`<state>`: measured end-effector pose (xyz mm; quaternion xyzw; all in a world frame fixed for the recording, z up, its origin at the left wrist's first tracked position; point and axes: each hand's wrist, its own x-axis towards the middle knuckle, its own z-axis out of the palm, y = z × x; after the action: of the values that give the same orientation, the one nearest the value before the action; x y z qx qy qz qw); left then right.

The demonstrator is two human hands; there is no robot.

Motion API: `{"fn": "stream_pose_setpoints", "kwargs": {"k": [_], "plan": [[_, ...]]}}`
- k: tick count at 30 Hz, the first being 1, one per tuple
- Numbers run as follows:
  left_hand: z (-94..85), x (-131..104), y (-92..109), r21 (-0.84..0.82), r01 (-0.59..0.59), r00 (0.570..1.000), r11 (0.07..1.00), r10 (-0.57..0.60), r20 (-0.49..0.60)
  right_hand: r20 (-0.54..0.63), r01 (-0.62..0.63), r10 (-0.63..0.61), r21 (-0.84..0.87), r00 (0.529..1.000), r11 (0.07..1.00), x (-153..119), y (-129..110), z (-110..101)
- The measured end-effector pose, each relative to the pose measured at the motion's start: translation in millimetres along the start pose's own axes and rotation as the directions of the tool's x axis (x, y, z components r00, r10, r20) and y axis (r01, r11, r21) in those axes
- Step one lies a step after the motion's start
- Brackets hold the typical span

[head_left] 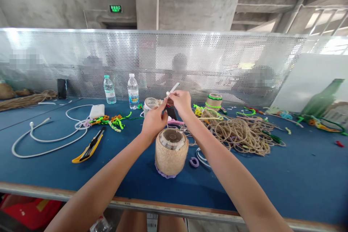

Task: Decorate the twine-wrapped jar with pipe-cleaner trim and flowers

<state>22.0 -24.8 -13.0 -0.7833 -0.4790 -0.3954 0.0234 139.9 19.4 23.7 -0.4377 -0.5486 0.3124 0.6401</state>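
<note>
Beyond the twine-wrapped jar [170, 157], the right hand [181, 102] pinched a slim white strip [174, 87]; the left hand's [153, 122] grip was indeterminable. Handling required light, steady fingertips.

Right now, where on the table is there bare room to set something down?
Widest: the blue tabletop right of the right forearm, nearer than the rope pile. Smaller: between the yellow cutter and the front edge. It's crowded behind the wrapped jar.

2 water bottles [109, 90] [133, 93], 3 jars [171, 154] [150, 104] [213, 102], 1 utility knife [89, 148], 1 green bottle [322, 99], 1 exit sign [115, 8].
</note>
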Motion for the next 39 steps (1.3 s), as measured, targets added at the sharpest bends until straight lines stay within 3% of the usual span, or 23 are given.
{"fn": "stream_pose_setpoints", "kwargs": {"k": [4,7,11,16,19,23,28,33,39], "plan": [[-3.0,-1.3,4.1,0.274,0.044,0.995,0.961,-0.067,0.077,-0.016,-0.037,0.038,0.044,0.999,0.998,-1.9,-3.6,0.9],[-3.3,-2.0,5.0,0.37,0.046,0.995,0.928,-0.076,0.068,-0.038,-0.059,0.062,0.067,0.997,0.996,-3.9,-6.6,1.2],[-3.1,-1.7,3.5,0.383,0.045,0.996,0.923,-0.071,0.055,-0.009,-0.109,0.111,0.102,0.994,0.989,-8.2,-13.4,0.0],[-5.9,-2.1,3.0,0.347,0.03,0.999,0.937,-0.037,0.013,0.186,-0.253,0.23,0.112,0.955,0.961,-11.1,-19.3,-3.2],[-7.5,-2.2,3.8,0.256,0.067,0.998,0.964,-0.068,-0.003,0.226,-0.294,0.269,0.081,0.936,0.952,-10.0,-18.0,-4.7],[-5.1,1.8,-1.0,0.115,0.205,0.977,0.972,-0.21,0.026,0.156,-0.207,0.198,0.038,0.968,0.978,-6.8,-11.0,-4.0],[1.9,7.8,-16.9,0.138,0.227,0.952,0.964,-0.25,0.178,0.022,-0.023,0.024,-0.058,0.999,0.998,3.7,3.2,-4.0],[8.8,6.9,-20.9,0.141,0.184,0.95,0.973,-0.213,0.229,-0.04,0.036,-0.04,-0.094,0.998,0.995,18.7,7.9,-17.0],[13.9,0.4,-9.0,0.195,0.091,0.971,0.977,-0.13,0.199,-0.075,-0.013,0.011,-0.034,0.997,0.999,24.4,2.9,-30.2]]}}
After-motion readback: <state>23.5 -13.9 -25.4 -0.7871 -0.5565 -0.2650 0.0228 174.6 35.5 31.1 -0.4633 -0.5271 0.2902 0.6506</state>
